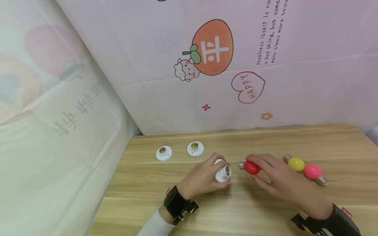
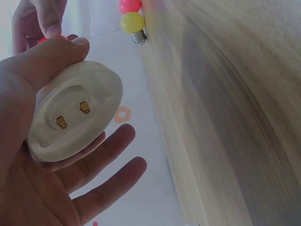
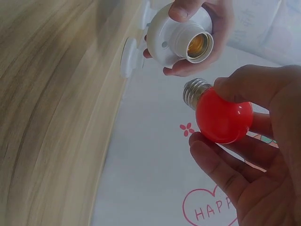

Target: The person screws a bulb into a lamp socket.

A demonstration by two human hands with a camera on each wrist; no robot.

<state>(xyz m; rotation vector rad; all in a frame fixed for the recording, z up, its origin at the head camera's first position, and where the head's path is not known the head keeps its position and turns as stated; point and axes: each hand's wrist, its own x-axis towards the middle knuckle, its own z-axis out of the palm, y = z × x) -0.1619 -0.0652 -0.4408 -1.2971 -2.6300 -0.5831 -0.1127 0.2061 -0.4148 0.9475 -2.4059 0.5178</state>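
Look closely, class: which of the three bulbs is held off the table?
The red bulb, gripped by the right hand above the table; the yellow bulb and pink bulb both lie on it, with no hand holding them.

Left wrist view — red bulb [image 1: 252, 167] mostly behind left hand [image 1: 203, 177], pink bulb [image 2: 130, 5] partly past top edge

"What sort of place is this?"
"It looks like a makeshift recording booth; whether it stands in a home or a lab, I can't tell."
"What shows it?"
"A wood-grain table [image 1: 133, 196] walled in behind and on the left by pale sheets [image 1: 165, 108], with cartoon fruit [image 1: 221, 62] and a "HAPPY" heart [image 1: 245, 87] printed there, plus black wrist cameras [image 1: 176, 202]."
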